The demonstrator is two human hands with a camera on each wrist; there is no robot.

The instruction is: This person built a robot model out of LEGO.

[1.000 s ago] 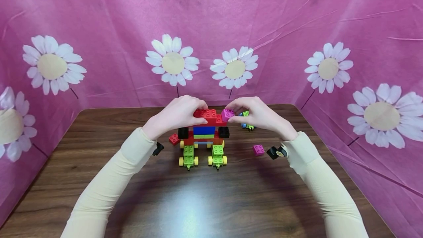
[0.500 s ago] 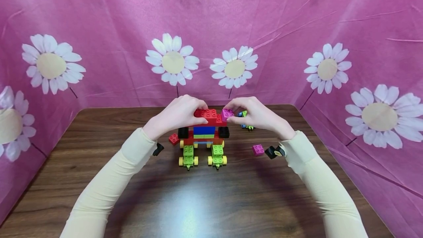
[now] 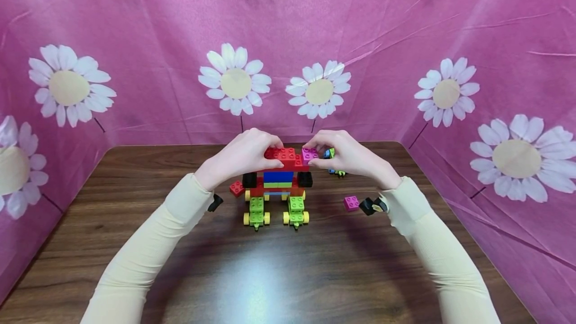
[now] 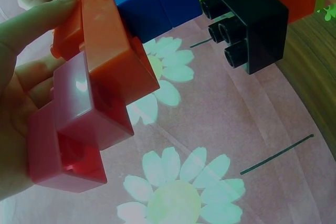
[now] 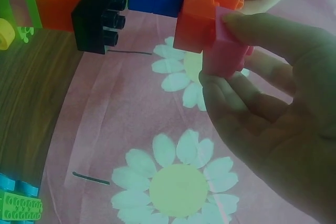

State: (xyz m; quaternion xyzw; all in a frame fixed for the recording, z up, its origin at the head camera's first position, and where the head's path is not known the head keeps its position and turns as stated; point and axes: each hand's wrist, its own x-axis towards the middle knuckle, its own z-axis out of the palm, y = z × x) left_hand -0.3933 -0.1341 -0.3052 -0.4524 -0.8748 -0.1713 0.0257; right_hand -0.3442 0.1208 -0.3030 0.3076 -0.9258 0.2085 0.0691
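Observation:
A block figure built of toy building bricks stands on wheeled green bases (image 3: 256,211), with a blue brick (image 3: 278,177) in its middle and black bricks (image 3: 305,180) at both sides. My left hand (image 3: 245,153) grips the red brick (image 3: 284,154) on top, thumb in front and fingers behind. Two stacked pink bricks (image 4: 76,90) jut from that end, under the left palm. At the other end of the red row, my right hand (image 3: 344,153) pinches a pink brick (image 5: 224,51) between thumb and fingers. That brick sits right against the red row's end.
A loose pink brick (image 3: 352,204) lies on the wooden table (image 3: 193,264) at right, and a red brick (image 3: 236,188) at left. Behind the right hand is a green and blue piece (image 3: 332,153). Pink cloth (image 3: 279,9) with printed daisies walls the back and sides.
The right hand has edged slightly left, uncovering more of the green and blue piece behind it. The left hand keeps its grip, and the figure stands in the same place.

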